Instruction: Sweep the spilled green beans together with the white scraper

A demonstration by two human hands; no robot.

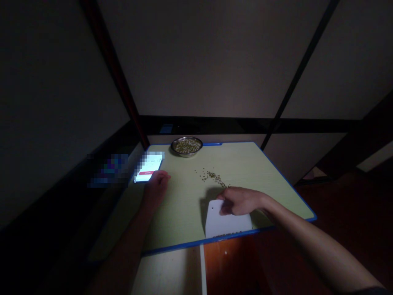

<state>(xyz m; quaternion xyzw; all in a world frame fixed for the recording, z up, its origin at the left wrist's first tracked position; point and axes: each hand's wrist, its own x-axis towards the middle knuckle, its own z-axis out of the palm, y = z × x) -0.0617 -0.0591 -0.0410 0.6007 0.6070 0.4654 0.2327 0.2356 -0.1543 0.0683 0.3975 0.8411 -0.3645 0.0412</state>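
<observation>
Your right hand [241, 199] pinches the white scraper [225, 223] near its top, probably for control; loose seeds [213, 175] lie beyond it, your left hand [158, 184], loosely open, left of it.

- Place: room in a home, most likely; exact room type cannot be told.
- Light: dim, walls in shadow.
- Wall: large plain panels [199, 65], dark strips [215, 124] between them, like wardrobe doors.
- Floor [334, 205]: dark reddish, glossy in parts.
- Furniture: small pale-green table [184, 192], blue edging, near the panels.
- On table: household metal bowl [187, 155] of small seeds, glowing phone [152, 167].
</observation>
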